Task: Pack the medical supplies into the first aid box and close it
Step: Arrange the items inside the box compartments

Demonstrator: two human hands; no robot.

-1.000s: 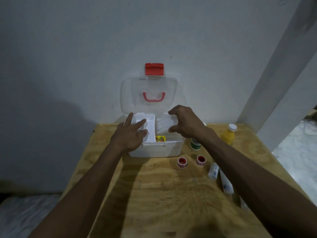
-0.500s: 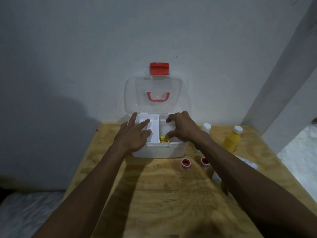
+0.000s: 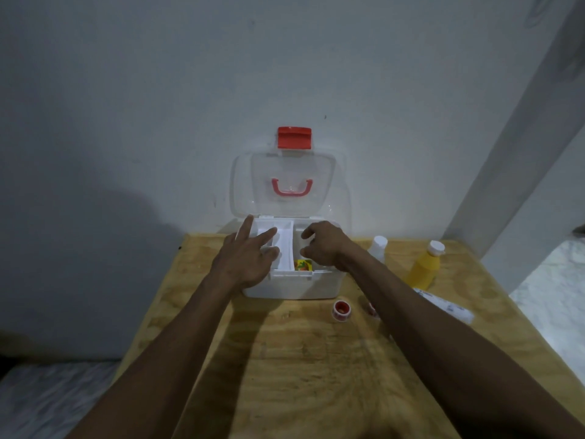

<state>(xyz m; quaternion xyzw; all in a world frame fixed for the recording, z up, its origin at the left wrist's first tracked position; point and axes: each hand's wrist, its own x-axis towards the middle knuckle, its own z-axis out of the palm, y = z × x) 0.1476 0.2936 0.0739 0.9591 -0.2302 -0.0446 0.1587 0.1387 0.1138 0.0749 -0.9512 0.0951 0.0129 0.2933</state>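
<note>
Since half a second earlier, your right hand had sunk a little deeper over the right compartment; your left hand barely shifted. Left fingers were spread apart, flat on the white inner tray, holding nothing. Right fingers were curled downward; whether they pinched anything, you could not tell.

Advice: steady the tray with the left palm, seat it level, then reach for supplies.

White plastic first aid box sat under both hands, clear lid upright, red latch on top. Small yellow packet lay between your thumbs. Red-cored tape roll and yellow bottle waited outside, well off your right fingers.
</note>
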